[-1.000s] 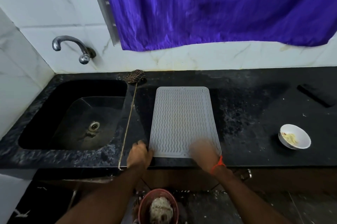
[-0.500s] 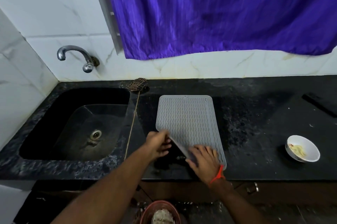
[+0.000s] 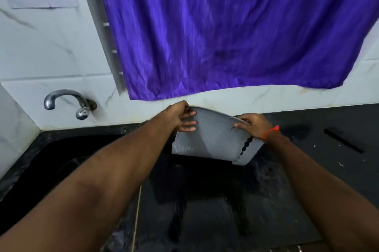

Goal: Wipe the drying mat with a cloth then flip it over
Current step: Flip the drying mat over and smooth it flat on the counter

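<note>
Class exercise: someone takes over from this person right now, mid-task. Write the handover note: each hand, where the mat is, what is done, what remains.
Left hand: grips the left end of the raised edge of the drying mat.
Right hand: grips the right end of that edge.
Mat: lifted and curled over the black counter, smooth side facing the camera, lower edge near the counter.
Cloth: not in view, so whether wiping was done cannot be told.
Done: the flip has begun.
Left: carry the raised edge over, then lay the mat flat with the other side up.

Drying mat [image 3: 213, 141] lifted off counter, folded over toward wall.
</note>
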A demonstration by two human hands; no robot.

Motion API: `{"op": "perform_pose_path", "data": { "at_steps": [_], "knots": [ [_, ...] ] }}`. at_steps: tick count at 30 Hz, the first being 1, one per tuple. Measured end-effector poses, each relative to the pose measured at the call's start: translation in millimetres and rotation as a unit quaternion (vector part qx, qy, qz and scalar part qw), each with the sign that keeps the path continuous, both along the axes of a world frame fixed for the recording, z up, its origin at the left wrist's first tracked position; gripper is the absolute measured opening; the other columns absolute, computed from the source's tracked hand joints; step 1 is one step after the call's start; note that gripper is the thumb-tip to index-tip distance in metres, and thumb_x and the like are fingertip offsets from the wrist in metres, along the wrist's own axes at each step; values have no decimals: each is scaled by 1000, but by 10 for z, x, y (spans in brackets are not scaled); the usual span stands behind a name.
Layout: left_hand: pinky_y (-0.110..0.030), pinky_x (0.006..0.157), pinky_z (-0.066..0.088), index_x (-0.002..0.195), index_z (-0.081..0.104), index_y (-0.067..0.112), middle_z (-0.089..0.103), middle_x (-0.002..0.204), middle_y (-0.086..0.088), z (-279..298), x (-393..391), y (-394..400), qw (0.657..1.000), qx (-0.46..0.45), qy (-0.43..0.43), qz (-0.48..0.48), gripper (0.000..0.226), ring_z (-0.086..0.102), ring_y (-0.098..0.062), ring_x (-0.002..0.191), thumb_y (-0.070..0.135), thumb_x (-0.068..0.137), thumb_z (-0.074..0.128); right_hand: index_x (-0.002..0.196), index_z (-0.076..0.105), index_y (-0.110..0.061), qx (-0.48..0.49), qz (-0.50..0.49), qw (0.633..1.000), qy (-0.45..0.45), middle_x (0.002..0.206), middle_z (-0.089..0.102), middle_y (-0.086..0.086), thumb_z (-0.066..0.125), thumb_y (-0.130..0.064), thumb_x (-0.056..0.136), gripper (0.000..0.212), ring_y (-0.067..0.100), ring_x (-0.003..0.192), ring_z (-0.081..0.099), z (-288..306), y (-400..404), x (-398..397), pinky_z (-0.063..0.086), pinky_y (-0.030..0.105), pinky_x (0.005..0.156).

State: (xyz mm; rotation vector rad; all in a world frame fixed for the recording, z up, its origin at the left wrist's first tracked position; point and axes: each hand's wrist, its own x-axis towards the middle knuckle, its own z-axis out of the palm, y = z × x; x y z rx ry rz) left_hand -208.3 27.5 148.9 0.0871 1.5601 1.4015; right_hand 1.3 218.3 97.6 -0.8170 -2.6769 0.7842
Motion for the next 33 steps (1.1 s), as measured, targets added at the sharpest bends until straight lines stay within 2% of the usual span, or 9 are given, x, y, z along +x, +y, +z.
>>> {"op": "perform_pose_path", "data": {
  "at_steps": [5, 11, 14, 17, 21, 23, 26, 29, 33],
  "knots": [
    [-55, 79, 50, 85, 54, 16, 68, 92, -1, 394, -410, 230, 1000, 23, 17, -5, 21, 61, -36, 98, 29, 99, 47, 74, 66, -13, 0, -19, 1000, 4, 67, 62, 6, 68, -28, 86, 18, 18, 65, 55, 450, 324, -308, 39, 16, 56],
    [-58, 73, 49, 78, 49, 18, 68, 95, -2, 889, -914, 374, 998, 54, 26, 4, 23, 59, -40, 106, 27, 99, 43, 82, 67, 0, 38, -57, 996, 49, 76, 67, 24, 71, -29, 83, 30, 18, 65, 55, 1036, 610, -959, 48, 38, 63],
    [-56, 65, 49, 75, 48, 19, 68, 96, -3, 1101, -1123, 351, 997, 69, 41, 15, 24, 60, -40, 107, 25, 97, 42, 81, 66, 2, 84, -40, 995, 32, 75, 63, 22, 69, -28, 85, 30, 18, 69, 50, 1381, 607, -1220, 43, 37, 67],
    [-55, 66, 51, 73, 48, 18, 69, 98, -4, 1284, -1302, 256, 994, 91, 43, 29, 24, 63, -39, 105, 24, 96, 43, 74, 62, -5, 124, -19, 992, 11, 72, 56, 14, 68, -29, 86, 27, 19, 71, 48, 1669, 559, -1459, 35, 30, 63],
    [-54, 64, 56, 69, 49, 18, 74, 105, -4, 1357, -1464, 15, 994, 92, 41, 36, 26, 69, -38, 94, 24, 94, 46, 62, 55, -18, 142, -3, 990, 19, 66, 54, 7, 68, -28, 85, 29, 16, 67, 47, 1836, 426, -1621, 35, 19, 54],
    [-55, 64, 58, 67, 50, 18, 75, 110, -4, 1290, -1483, -170, 995, 86, 37, 34, 27, 70, -37, 96, 25, 93, 48, 63, 57, -19, 144, 14, 989, 21, 66, 56, 8, 68, -28, 85, 26, 17, 68, 49, 1834, 278, -1625, 35, 20, 56],
    [-56, 70, 57, 67, 48, 20, 74, 107, -2, 1021, -1387, -567, 997, 80, 13, 10, 25, 69, -33, 96, 25, 92, 48, 81, 70, -17, 159, 55, 986, 1, 75, 65, 5, 67, -28, 86, 12, 18, 75, 57, 1644, 13, -1527, 38, 28, 67],
    [-58, 76, 54, 76, 51, 22, 73, 101, 1, 488, -1192, -1081, 999, 44, -9, -4, 18, 67, -30, 95, 28, 93, 51, 97, 74, -24, 163, 95, 982, -14, 97, 74, -1, 69, -28, 85, 13, 19, 94, 65, 1219, -304, -1366, 45, 32, 86],
    [-56, 77, 55, 89, 59, 24, 72, 110, 2, -413, -876, -1683, 999, -36, -33, -7, 17, 65, -25, 95, 37, 95, 51, 99, 74, -28, 125, 152, 978, -72, 102, 74, -7, 68, -26, 86, 14, 11, 99, 66, 522, -762, -1091, 48, 27, 88]
  ]
}}
